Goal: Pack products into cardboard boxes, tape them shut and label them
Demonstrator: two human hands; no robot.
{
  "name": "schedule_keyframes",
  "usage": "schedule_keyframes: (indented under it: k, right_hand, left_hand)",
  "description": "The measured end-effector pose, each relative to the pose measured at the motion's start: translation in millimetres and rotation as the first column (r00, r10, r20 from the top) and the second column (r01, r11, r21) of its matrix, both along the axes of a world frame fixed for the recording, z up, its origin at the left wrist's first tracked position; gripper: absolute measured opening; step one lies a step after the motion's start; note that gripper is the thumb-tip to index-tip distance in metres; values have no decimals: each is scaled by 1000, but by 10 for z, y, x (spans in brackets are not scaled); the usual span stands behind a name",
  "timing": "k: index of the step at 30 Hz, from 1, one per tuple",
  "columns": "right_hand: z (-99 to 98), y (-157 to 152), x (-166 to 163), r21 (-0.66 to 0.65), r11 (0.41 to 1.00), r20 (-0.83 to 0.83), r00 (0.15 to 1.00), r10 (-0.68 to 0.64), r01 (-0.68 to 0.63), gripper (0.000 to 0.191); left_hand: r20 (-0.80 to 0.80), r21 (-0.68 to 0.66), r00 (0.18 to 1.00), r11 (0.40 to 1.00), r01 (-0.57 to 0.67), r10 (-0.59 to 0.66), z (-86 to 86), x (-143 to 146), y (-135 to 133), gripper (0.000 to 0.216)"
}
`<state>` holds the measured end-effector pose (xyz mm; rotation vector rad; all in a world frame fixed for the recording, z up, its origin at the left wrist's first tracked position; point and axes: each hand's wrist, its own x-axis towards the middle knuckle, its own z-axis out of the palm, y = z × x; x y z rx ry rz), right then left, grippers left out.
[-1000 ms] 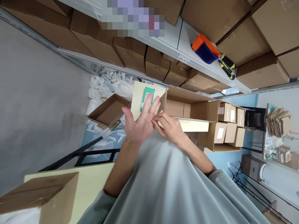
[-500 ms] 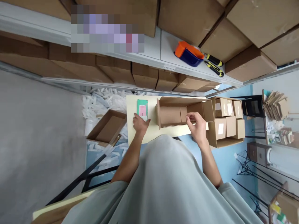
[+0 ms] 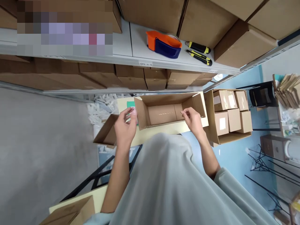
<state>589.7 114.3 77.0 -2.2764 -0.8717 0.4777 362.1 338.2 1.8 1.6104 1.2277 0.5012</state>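
Observation:
An open cardboard box (image 3: 164, 114) lies on a small pale table (image 3: 161, 129) in front of me. My left hand (image 3: 125, 126) is raised just left of the box, fingers curled round a small green and pink packet (image 3: 131, 110) at the box's left flap. My right hand (image 3: 192, 120) pinches the box's front wall near its right end, fingers closed on the cardboard edge. The inside of the box shows only bare cardboard.
A carton of several small taped boxes (image 3: 231, 115) stands right of the table. An empty open box (image 3: 106, 132) and white packing scraps (image 3: 102, 106) lie on the floor at left. The shelf above holds an orange tape dispenser (image 3: 164, 43), two utility knives (image 3: 199, 51) and brown cartons.
My left hand has lifted the green and pink packet off the table towards the box's left flap. My right hand stays on the box's front wall. The view has shifted right.

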Motion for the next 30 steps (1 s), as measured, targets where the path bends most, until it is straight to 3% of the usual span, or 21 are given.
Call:
schedule_keyframes:
  k: [3,6,11,14,18,21,24,27,30]
  right_hand:
    - [-39,-137,187,3,997,29,997,78,-78,29]
    - [-107,-265,375,14,986,51,985,166,-167,33]
    - [-258,-401,626,-29,964,145,953,266,-265,22]
    - [-309,-414,705,-63,926,144,915,376,-371,29]
    - [-302,-360,672,-42,842,88,838,539,-537,37]
    - [-248,-265,492,19,775,22,775,631,-632,35]
    - [-177,-126,143,118,681,-61,679,732,-723,30]
    - [-109,24,-370,190,554,-122,541,832,-810,26]
    - [-48,135,-1033,215,420,-139,398,907,-882,22]
  left_hand:
    - [-251,14,965,996,86,-80,251,74,-196,59]
    - [-419,-30,898,991,130,-131,258,126,-326,40]
    - [-316,-142,948,985,-94,45,186,-20,-620,44]
    - [-188,-302,961,919,-255,205,302,-186,-954,60]
    - [-79,-461,908,792,-400,412,597,-434,-1450,80]
    - [-2,-557,841,698,-451,541,788,-732,-1779,87]
    - [33,-611,757,612,-501,653,865,-1186,-2120,82]
    - [56,-614,634,527,-587,772,822,-1770,-2551,75]
    - [65,-572,460,411,-710,885,703,-2425,-3100,75]
